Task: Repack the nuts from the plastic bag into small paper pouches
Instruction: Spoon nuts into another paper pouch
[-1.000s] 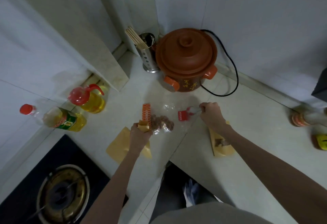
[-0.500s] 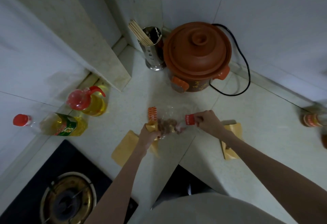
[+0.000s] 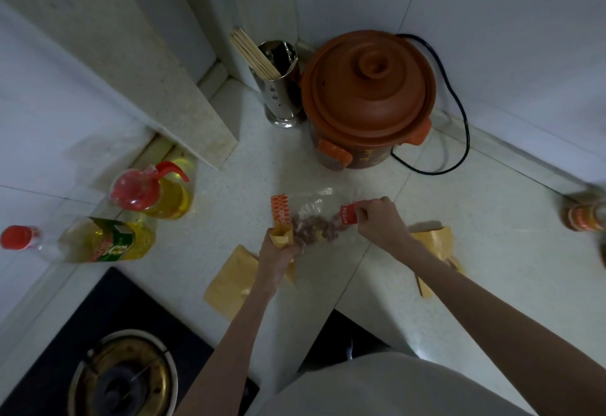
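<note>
A clear plastic bag (image 3: 314, 209) with orange-red printed ends holds brown nuts (image 3: 313, 230) at the middle of the counter. My right hand (image 3: 377, 223) pinches the bag's red end and holds it lifted. My left hand (image 3: 277, 253) grips a small yellow paper pouch (image 3: 282, 236), its open mouth up against the nuts. A flat paper pouch (image 3: 229, 284) lies on the counter under my left forearm. Another pouch (image 3: 436, 245) lies to the right, behind my right wrist.
A brown clay cooker (image 3: 367, 97) with a black cord stands at the back, a steel chopstick holder (image 3: 278, 87) beside it. Two oil bottles (image 3: 108, 241) (image 3: 157, 190) sit on the left. A gas burner (image 3: 121, 379) is at the lower left. A jar (image 3: 587, 217) stands far right.
My right hand has lifted the bag's red end and brought the nuts toward the pouch in my left hand. The camera has moved closer to the counter.
</note>
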`<state>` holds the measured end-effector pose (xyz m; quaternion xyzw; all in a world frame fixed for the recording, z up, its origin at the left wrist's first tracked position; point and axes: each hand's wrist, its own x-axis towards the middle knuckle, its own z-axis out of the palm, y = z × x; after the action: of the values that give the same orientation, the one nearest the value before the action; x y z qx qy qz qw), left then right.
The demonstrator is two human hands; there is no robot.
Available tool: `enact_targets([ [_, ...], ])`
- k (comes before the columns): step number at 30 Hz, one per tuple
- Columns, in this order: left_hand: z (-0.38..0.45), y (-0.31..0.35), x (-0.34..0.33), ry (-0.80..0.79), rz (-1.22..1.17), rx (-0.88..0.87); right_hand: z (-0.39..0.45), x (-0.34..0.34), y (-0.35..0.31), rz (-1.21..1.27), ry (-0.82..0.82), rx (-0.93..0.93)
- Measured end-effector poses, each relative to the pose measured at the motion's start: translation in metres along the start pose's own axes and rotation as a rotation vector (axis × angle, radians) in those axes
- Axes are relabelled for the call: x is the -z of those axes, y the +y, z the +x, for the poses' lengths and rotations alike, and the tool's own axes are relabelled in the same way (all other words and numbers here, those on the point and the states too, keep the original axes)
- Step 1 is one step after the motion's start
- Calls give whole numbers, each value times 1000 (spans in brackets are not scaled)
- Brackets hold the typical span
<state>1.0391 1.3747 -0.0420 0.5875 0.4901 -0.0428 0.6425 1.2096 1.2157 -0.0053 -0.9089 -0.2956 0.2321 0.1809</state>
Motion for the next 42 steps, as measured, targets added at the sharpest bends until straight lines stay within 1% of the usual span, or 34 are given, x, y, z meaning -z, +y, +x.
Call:
enact_targets([
  [4, -3, -2, 1, -28, 21, -26, 0, -4, -7, 91, -67, -7],
  [12, -3, 2, -2, -49, 35, -5, 1, -23, -11, 298, -40, -81],
  [14, -4, 4, -3, -47, 33, -1, 1, -28, -10, 393, -27, -152],
  [17, -4, 5, -1, -66, 29, 3, -2, -37, -9, 581, 5, -318],
  [19, -4, 5, 0, -85, 36, 5, -4, -43, -10, 642, 30, -385],
  [21, -4, 6, 1, -102, 55, 8, -3, -50, -15, 640, 61, -355],
  [24, -3, 9, 2, -95, 59, 30, 4, -56, -26, 617, 62, -315],
  [27, -1, 9, 5, -63, 4, 58, 10, -62, -28, 687, 27, -413],
  [31, 1, 10, 11, -59, -10, 76, 10, -61, -20, 790, 2, -529],
  [34, -1, 14, 12, -25, -34, 90, 9, -55, -10, 789, 44, -559],
  [37, -3, 17, 11, -5, -40, 86, 7, -49, 4, 804, 45, -550],
  [42, 0, 17, 11, -10, -17, 79, 7, -40, 21, 919, 106, -600],
])
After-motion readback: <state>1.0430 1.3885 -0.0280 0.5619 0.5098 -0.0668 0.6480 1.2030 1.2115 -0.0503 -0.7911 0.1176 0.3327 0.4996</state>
